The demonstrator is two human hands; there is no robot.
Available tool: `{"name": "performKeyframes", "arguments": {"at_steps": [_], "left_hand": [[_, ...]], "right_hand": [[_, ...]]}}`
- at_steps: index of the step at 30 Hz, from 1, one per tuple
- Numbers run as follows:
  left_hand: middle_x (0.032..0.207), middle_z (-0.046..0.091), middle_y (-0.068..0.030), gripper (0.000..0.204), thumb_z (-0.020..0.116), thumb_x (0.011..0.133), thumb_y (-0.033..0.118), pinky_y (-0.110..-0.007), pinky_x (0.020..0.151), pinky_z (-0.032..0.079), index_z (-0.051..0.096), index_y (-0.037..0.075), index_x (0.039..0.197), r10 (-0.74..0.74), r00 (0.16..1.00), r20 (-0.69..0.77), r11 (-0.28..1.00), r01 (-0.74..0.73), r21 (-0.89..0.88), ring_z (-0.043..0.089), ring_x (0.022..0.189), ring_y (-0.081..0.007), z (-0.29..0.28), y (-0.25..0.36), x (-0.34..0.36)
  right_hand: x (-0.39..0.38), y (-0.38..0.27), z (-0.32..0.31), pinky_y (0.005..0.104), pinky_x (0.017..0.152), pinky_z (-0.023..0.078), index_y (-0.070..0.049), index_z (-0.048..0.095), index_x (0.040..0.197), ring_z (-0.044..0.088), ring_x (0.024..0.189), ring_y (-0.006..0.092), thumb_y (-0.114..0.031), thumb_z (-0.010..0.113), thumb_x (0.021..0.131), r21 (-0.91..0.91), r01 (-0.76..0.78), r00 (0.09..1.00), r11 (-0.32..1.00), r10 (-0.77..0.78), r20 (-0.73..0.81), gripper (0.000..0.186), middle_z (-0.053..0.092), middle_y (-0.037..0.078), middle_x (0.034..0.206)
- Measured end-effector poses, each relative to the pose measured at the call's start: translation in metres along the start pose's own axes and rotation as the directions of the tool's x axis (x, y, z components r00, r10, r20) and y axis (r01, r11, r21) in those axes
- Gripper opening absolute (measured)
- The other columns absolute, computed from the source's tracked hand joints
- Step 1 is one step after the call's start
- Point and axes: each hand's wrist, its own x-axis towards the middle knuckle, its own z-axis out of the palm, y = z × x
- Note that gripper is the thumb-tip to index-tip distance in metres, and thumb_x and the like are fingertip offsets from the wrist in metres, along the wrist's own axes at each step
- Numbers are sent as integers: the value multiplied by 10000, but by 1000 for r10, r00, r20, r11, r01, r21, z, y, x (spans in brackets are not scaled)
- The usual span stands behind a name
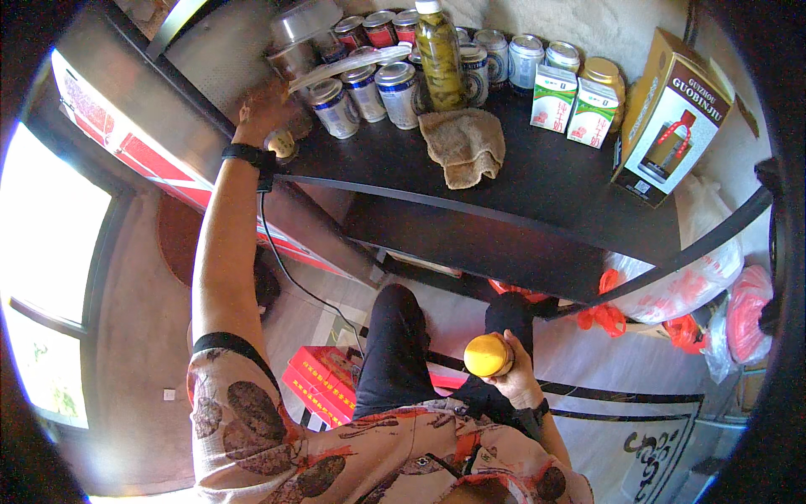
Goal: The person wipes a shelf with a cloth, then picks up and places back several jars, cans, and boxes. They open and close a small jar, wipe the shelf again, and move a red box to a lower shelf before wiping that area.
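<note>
My right hand [519,376] is wrapped round a jar with a yellow lid [489,356], held low in front of my body above my knees. My left arm stretches out to the left end of the black shelf [554,189]. There my left hand [267,111] is dark and blurred, so its fingers cannot be made out. Just below it, by the wrist, stands a small light-topped jar [282,144]. Silver-and-blue cans [334,109] stand to the right of this hand, with a long pale flat strip [351,67] lying across their tops.
Along the shelf are a tall bottle of green pickles [440,63], a folded brown cloth [462,149], milk cartons [554,99] and a tall liquor box [672,118]. Plastic bags [701,281] hang at right. A red box [323,382] sits on the floor; a black cable [290,273] dangles nearby.
</note>
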Motion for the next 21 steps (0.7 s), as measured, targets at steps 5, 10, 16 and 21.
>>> {"name": "performKeyframes", "arguments": {"at_steps": [5, 10, 16, 21], "left_hand": [[1358, 587, -170, 715, 778, 795, 366, -510, 1037, 472, 506, 122, 1410, -81, 996, 47, 996, 83, -45, 553, 1243, -395, -8, 1, -3], [1268, 627, -198, 587, 743, 749, 347, -501, 981, 497, 591, 132, 1273, -1, 997, -83, 994, -8, -109, 569, 1201, -412, -1, -6, -6], [1112, 684, -211, 530, 745, 740, 330, -499, 911, 519, 611, 93, 1194, 38, 991, -125, 986, -58, -158, 646, 1062, -412, -5, -8, -9], [1159, 683, -209, 569, 776, 740, 327, -483, 940, 515, 610, 101, 1235, 85, 986, -145, 989, -101, -105, 643, 1099, -406, -18, -2, -12]], "right_hand": [[2, -2, 0, 313, 490, 502, -176, 659, 1086, 698, 787, 187, -534, 540, 986, -19, -14, 998, 1000, 13, -55, 391, 718, 22, 982], [5, 3, 2, 326, 534, 546, -192, 658, 1086, 712, 833, 183, -547, 545, 980, -37, -33, 997, 999, 30, -77, 388, 723, 8, 996], [4, 8, 3, 328, 532, 546, -204, 663, 1082, 714, 828, 179, -532, 533, 992, -60, -48, 997, 997, 44, -70, 364, 726, 0, 992], [6, 8, 1, 320, 513, 528, -205, 667, 1066, 706, 799, 176, -526, 531, 995, -46, -35, 999, 998, 34, -20, 356, 727, -4, 989]]}}
